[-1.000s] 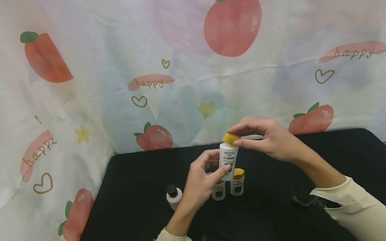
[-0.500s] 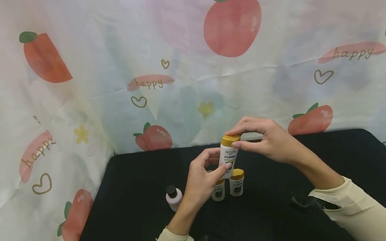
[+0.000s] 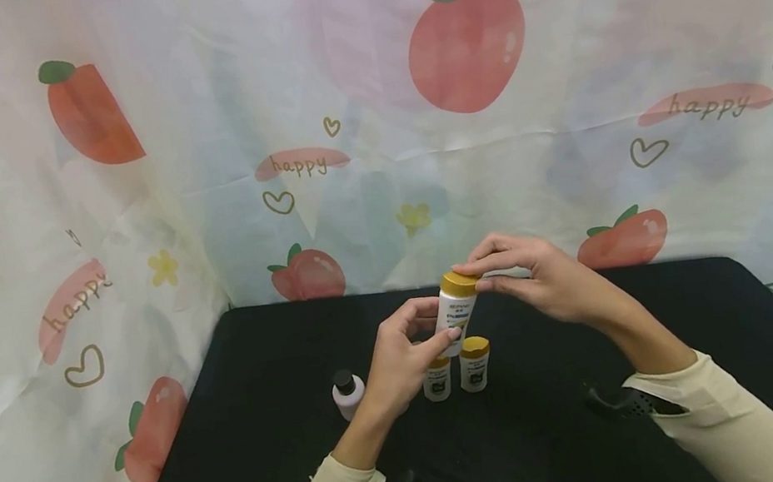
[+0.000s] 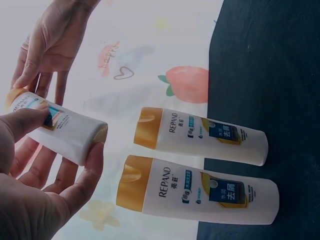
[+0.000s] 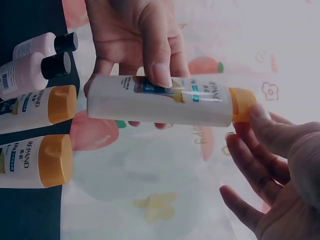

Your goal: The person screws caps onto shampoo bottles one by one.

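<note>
My left hand [image 3: 404, 352] grips the body of a white shampoo bottle [image 3: 455, 316], with the thumb across its label. The bottle hangs above the table, slightly tilted, its gold cap [image 3: 459, 283] sitting on top. On that cap the thumb and fingertips of my right hand [image 3: 552, 278] pinch from the right, plain also in the right wrist view. Two matching shampoo bottles, one [image 4: 205, 135] and another [image 4: 200, 192], stand upright on the table just below. In the head view the left hand partly covers one of them.
A pink bottle with a black cap [image 3: 348, 395] stands left of my left wrist. In the right wrist view a second pink bottle [image 5: 22, 75] stands beside it. The black table [image 3: 539, 436] ends at a printed curtain [image 3: 383, 216] behind and on the left.
A second ago the gold cap looked tilted on the bottle; now it sits straighter and lower. My right fingers have shifted slightly on it. The left hand keeps its grip.
</note>
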The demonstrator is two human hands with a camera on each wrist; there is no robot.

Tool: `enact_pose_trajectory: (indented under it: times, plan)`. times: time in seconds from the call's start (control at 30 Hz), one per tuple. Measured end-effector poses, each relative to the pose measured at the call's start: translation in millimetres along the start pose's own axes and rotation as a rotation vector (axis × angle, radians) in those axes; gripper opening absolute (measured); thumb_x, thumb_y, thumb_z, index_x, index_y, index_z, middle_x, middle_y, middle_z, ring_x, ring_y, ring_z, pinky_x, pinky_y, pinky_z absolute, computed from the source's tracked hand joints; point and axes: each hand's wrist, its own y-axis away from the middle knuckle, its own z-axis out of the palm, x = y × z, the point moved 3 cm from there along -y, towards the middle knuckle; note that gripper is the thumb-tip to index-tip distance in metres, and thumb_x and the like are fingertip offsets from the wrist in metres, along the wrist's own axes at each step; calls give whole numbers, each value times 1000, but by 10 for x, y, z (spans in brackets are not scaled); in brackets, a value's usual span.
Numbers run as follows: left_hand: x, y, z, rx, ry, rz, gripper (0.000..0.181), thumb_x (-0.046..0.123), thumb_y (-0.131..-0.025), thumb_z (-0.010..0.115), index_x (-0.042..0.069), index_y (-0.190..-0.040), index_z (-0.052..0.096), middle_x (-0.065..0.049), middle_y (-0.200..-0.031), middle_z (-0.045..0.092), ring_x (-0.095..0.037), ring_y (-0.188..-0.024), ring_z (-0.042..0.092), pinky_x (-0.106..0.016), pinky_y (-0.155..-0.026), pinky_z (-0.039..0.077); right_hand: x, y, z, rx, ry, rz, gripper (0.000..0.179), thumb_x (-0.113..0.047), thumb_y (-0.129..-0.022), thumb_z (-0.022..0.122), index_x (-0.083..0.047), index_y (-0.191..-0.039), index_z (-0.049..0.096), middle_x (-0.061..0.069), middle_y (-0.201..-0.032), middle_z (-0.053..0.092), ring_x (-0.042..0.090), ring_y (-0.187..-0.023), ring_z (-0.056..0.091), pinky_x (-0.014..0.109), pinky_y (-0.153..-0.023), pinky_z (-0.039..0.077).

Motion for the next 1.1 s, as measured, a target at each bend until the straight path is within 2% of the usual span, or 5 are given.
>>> enact_pose_trajectory:
  times: [0.17,0.5,0.63,0.87,1.1]
  plan:
    - [-6,2,-7,-7,-20,5,34,16,-90,79,16,-123,69,-3,-117,70,-18,-104,68,-39,-88,58,52,4,-2,34,-28,23,44,6,-86,75,-12,-126,72,-4,-111,67,15,-101,61,23,-84,54]
    - [5,-10,-2,-13,-13,25,35,16,-91,78,15,-125,68,-4,-120,69,-20,-107,68,-39,-88,58,82,-22,115,84,-2,51,50,1,-88,76,-16,-134,67,-6,-113,67,11,-101,63,29,-88,55]
    - [-7,-1,1,-9,-9,20,35,16,-91,78,15,-124,68,-4,-119,69,-20,-106,68,-41,-89,59,90,-12,166,136,-36,67,45,2,-88,76,-16,-129,70,-4,-111,69,12,-100,65,31,-89,56]
    - [-18,2,2,-6,-2,23,35,16,-91,78,15,-124,67,-4,-120,69,-19,-105,69,-41,-90,58,100,38,182,204,6,152,36,-5,-88,78,-20,-120,74,-8,-108,70,11,-99,66,24,-88,55]
    - [-27,1,-8,1,10,6,35,15,-91,78,13,-124,67,-5,-119,68,-21,-106,68,-37,-87,60,96,53,128,217,45,108,34,-2,-87,78,-20,-116,76,-8,-107,71,10,-99,66,22,-89,53]
